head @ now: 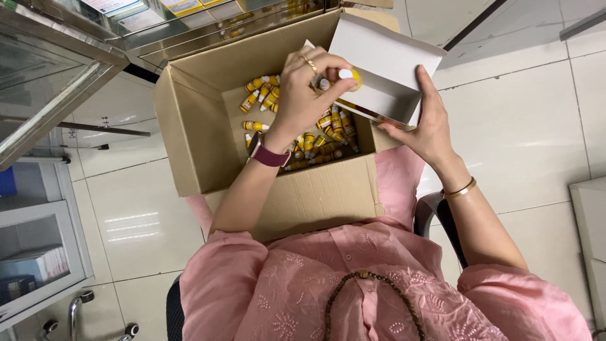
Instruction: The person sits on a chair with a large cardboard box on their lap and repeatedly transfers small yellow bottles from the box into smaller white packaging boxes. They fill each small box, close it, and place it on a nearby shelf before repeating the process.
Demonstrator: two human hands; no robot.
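This looks like a pharmacy or medical shop: glass-fronted display cabinets (44,82) hold small printed packets (183,6) on their shelves. An open cardboard carton (303,196) holds many small yellow dropper bottles (309,142), and the floor (524,126) is pale glossy tile

1 camera only, worn on the person's head, faces steeply downward at close range. The person's own chest fills the lower frame; the cardboard box (208,120) on the lap sits centrally, with tiled floor (524,126) to the right. No second view overlaps this one.
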